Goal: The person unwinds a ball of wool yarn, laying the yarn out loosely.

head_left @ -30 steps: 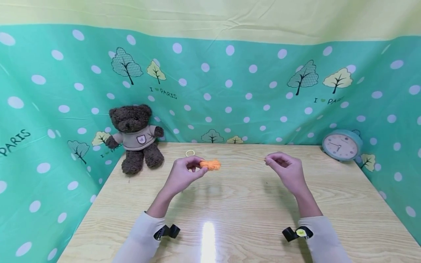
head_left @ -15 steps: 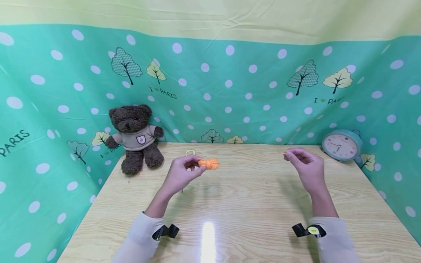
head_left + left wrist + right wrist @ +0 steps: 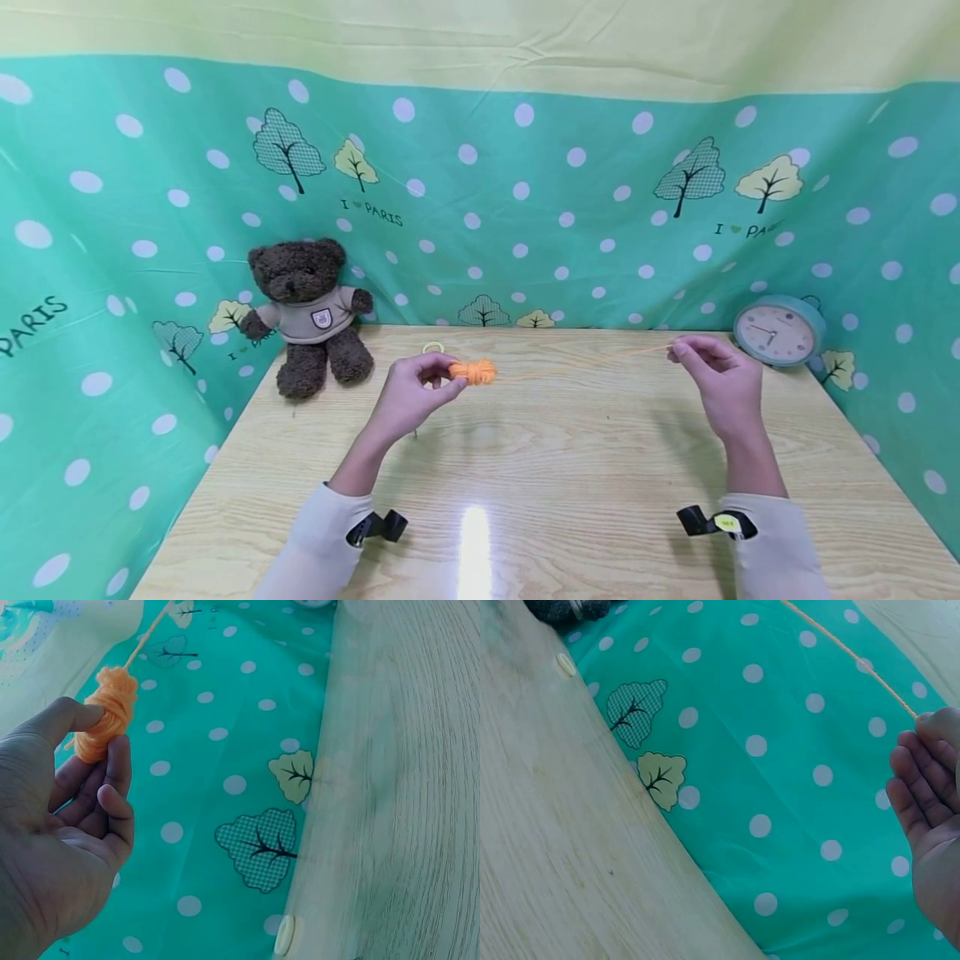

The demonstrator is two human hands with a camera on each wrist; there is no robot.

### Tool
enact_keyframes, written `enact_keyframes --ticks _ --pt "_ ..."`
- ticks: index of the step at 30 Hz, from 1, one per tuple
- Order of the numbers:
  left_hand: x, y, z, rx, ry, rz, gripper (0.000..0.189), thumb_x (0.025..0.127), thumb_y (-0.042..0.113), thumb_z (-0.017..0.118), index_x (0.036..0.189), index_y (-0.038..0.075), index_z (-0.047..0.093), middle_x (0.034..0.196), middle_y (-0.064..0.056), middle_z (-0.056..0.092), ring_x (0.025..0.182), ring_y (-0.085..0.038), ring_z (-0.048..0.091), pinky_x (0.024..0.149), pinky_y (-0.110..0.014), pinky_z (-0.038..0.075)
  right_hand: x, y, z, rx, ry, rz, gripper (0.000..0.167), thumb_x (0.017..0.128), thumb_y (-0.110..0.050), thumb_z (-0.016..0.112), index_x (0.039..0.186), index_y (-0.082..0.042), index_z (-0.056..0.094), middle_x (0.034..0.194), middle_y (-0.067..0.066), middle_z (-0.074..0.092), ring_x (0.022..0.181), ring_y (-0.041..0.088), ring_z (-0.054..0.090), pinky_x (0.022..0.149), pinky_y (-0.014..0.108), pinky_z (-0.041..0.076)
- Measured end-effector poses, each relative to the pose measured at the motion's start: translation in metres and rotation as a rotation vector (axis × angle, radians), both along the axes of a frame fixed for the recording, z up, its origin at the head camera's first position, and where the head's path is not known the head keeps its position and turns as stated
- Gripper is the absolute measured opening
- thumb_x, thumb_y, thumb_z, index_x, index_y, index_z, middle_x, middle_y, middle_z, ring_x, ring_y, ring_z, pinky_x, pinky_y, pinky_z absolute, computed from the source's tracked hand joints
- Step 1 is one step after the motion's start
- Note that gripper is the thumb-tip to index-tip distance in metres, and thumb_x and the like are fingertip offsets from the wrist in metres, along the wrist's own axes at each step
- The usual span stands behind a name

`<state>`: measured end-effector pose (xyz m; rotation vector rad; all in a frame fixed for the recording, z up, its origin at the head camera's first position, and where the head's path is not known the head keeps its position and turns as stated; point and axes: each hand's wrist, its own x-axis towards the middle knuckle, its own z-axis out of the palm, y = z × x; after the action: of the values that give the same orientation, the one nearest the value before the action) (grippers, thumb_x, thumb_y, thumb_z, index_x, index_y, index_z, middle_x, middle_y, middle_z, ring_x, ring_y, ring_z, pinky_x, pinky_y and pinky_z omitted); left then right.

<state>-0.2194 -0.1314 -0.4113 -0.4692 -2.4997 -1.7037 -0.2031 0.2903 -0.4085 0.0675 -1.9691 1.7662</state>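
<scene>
My left hand (image 3: 420,390) pinches a small bundle of orange yarn (image 3: 476,372) between thumb and fingers, above the table. In the left wrist view the bundle (image 3: 109,712) shows wound strands, with one strand leaving its top. That yarn strand (image 3: 585,364) runs across to my right hand (image 3: 720,379), whose thumb and forefinger pinch it. Seen from the right wrist, the strand (image 3: 851,656) is straight and slants down to the fingertips (image 3: 928,721) of the right hand. The other right fingers lie loosely bent.
A pale yellow ring (image 3: 432,347) lies on the wooden table (image 3: 555,467) just behind the left hand. The dark teddy bear (image 3: 307,312) sits at the back left. At the back right a teal alarm clock (image 3: 780,331) stands near the right hand. A green dotted cloth (image 3: 525,217) hangs behind.
My right hand has moved to the right, away from the left, and the yarn strand between them has lengthened. The left hand and its yarn bundle have shifted slightly left.
</scene>
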Motion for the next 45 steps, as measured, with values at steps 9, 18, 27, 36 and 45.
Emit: enact_keyframes --ticks 9,18,27,36,45 --pt "0.0 -0.002 0.001 0.001 -0.006 0.009 0.02 0.088 0.017 0.083 0.104 0.006 0.076 0.089 -0.007 0.07 0.075 -0.014 0.057 0.064 -0.019 0.047 0.002 0.012 0.002 -0.031 0.019 -0.037 0.027 0.096 -0.008 0.073 0.111 0.014 0.069 0.091 -0.004 0.077 0.086 0.007 0.072 0.083 0.011 0.056" --pt "-0.002 -0.005 0.0 0.001 0.015 0.022 0.02 0.088 0.016 0.082 0.104 0.006 0.076 0.092 -0.008 0.072 0.076 -0.013 0.057 0.067 -0.023 0.048 0.004 0.029 0.001 -0.148 -0.03 -0.08 0.031 0.095 -0.01 0.074 0.115 0.012 0.069 0.095 -0.004 0.077 0.088 0.006 0.072 0.084 0.011 0.056" --pt "-0.003 -0.008 0.001 0.003 0.03 0.02 0.019 0.089 0.016 0.082 0.104 0.005 0.075 0.091 -0.009 0.072 0.075 -0.014 0.056 0.067 -0.027 0.049 0.006 0.043 0.0 -0.17 -0.097 -0.18 0.033 0.093 -0.018 0.077 0.116 0.005 0.073 0.095 -0.006 0.077 0.089 0.006 0.071 0.086 0.008 0.053" --pt "-0.002 -0.012 0.003 0.0 0.032 0.03 0.019 0.089 0.014 0.081 0.105 0.005 0.075 0.093 -0.008 0.072 0.075 -0.011 0.056 0.068 -0.026 0.049 0.007 0.057 0.001 -0.251 -0.079 -0.245 0.028 0.09 -0.014 0.08 0.112 0.003 0.075 0.093 -0.003 0.077 0.085 0.007 0.072 0.083 0.008 0.054" --pt "-0.003 -0.011 0.001 0.009 0.018 0.014 0.021 0.09 0.017 0.081 0.105 0.005 0.075 0.09 -0.008 0.07 0.075 -0.012 0.055 0.064 -0.022 0.046 0.011 0.073 0.001 -0.31 -0.096 -0.277 0.028 0.089 -0.012 0.081 0.111 0.005 0.075 0.088 -0.003 0.077 0.08 0.007 0.072 0.078 0.008 0.055"
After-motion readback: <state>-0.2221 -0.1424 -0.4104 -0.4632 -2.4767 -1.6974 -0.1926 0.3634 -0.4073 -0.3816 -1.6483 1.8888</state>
